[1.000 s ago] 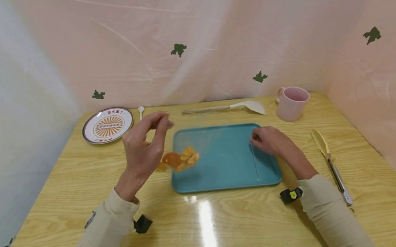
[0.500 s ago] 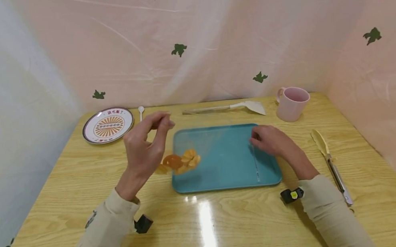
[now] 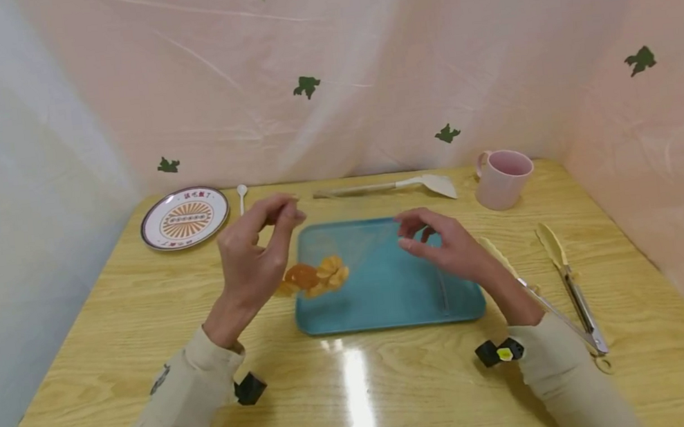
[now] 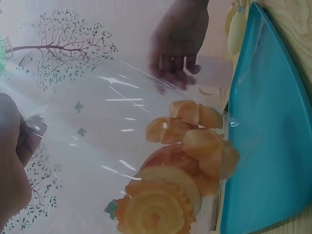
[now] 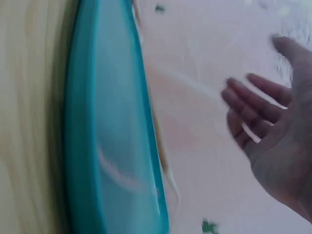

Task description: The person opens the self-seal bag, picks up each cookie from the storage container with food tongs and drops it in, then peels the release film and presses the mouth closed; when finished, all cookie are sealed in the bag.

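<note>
My left hand [image 3: 253,257] pinches the top of a clear plastic bag [image 4: 107,122] between thumb and fingertips. Inside its bottom lie orange and yellow food-like pieces [image 3: 305,277], one a ridged round slice [image 4: 155,212]. The bag hangs over the left part of a teal tray [image 3: 383,303]. Above the tray's right side my right hand [image 3: 441,241] has loosely bent, spread fingers and holds nothing; it is apart from the bag's pieces. A thin pale line [image 3: 443,293] shows on the tray; I cannot tell what it is.
A patterned plate [image 3: 186,218] and small white spoon [image 3: 242,190] lie back left. A wooden-handled spatula [image 3: 433,184] lies behind the tray, with a pink mug [image 3: 501,183] back right. Spread tongs [image 3: 583,306] lie by my right arm. A patterned curtain [image 3: 362,51] encloses the table.
My right hand has moved left and slightly up, its fingers opening out. One arm of the tongs has come into sight. The left hand and bag have shifted slightly right.
</note>
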`<state>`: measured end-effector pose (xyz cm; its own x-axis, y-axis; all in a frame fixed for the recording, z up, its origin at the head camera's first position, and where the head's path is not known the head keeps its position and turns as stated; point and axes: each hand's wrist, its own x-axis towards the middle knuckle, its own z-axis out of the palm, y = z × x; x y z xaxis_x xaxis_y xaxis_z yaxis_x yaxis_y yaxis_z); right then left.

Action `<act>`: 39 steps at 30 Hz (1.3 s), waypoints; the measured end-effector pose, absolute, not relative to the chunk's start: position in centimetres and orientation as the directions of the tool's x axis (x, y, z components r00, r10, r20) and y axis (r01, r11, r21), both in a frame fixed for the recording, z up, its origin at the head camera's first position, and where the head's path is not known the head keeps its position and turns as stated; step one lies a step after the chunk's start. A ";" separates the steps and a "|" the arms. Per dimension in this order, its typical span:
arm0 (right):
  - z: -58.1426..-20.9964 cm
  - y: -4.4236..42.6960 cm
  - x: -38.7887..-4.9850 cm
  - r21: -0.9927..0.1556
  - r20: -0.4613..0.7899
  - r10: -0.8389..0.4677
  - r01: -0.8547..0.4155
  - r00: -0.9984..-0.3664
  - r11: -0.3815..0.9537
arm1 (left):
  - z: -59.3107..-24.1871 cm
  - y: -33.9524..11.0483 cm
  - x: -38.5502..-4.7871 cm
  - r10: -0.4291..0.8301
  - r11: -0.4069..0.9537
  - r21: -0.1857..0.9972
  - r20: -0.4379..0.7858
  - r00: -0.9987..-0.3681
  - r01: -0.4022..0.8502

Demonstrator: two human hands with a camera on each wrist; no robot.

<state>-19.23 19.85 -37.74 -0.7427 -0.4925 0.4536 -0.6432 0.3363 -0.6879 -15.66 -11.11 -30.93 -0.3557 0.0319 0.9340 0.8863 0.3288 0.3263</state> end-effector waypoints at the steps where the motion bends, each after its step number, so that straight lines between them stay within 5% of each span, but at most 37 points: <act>1: -37.7 19.2 -19.0 -0.703 0.491 -0.494 -0.661 -0.718 0.262 | -30.9 -11.1 -15.6 0.032 0.326 0.328 0.934 -0.357 0.887; 9: -37.0 15.6 -17.7 -0.710 0.667 -0.381 -0.701 -0.641 -0.063 | -30.7 -11.0 -15.4 0.023 0.266 0.367 0.922 -0.386 0.892; 19: -35.3 15.1 -17.2 -0.564 0.825 -0.205 -0.796 -0.527 -0.221 | -30.8 -11.5 -15.1 -0.023 0.158 0.480 0.876 -0.482 0.863; 29: -32.4 15.2 -16.0 -0.540 0.841 -0.113 -0.814 -0.529 -0.215 | -30.2 -11.4 -15.1 -0.046 -0.100 0.562 0.821 -0.568 0.821; 32: -31.9 15.2 -15.8 -0.534 0.845 -0.112 -0.810 -0.523 -0.243 | -29.9 -11.4 -15.1 -0.051 -0.070 0.537 0.840 -0.541 0.841; 39: -31.2 15.1 -15.5 -0.502 0.862 -0.096 -0.813 -0.497 -0.294 | -29.7 -11.1 -15.1 -0.072 0.121 0.372 0.928 -0.366 0.920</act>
